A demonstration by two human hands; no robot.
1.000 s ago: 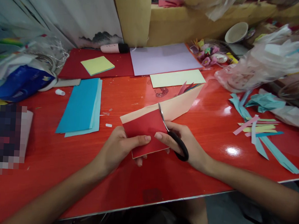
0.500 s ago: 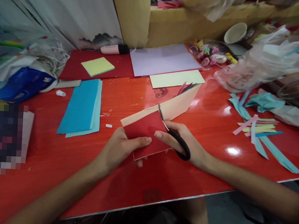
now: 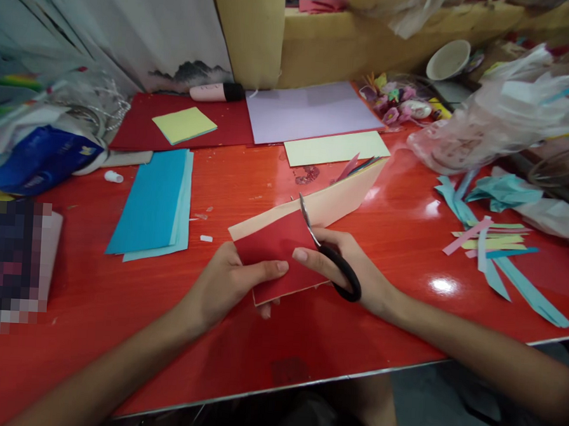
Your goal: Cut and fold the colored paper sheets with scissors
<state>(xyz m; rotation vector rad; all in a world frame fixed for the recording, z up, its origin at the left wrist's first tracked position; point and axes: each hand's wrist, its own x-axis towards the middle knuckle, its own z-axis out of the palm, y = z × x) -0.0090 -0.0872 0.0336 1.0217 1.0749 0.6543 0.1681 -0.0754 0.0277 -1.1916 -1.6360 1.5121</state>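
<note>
My left hand (image 3: 233,277) pinches a stack of coloured paper, its thumb pressing on the dark red square (image 3: 270,250) on top. A longer peach sheet (image 3: 347,192) shows beneath and runs off to the upper right, with pink and dark paper edges (image 3: 356,166) at its far end. My right hand (image 3: 353,267) is closed on black-handled scissors (image 3: 341,270). Their metal blade lies along the right edge of the red square, pointing away from me. The lower blade is hidden by the paper. Fingertips of my left hand peek out below the stack.
Left of my hands lie folded blue sheets (image 3: 149,206). Behind are a yellow square (image 3: 185,125), a lilac sheet (image 3: 313,113) and a pale green strip (image 3: 335,148). Paper strips (image 3: 495,243) are scattered at right, near a plastic-wrapped cup (image 3: 453,136). The table's front edge (image 3: 304,382) is close.
Both hands, the scissors and the paper stack hold almost the same position. The view has shifted very slightly, and the scissor blade has barely moved.
</note>
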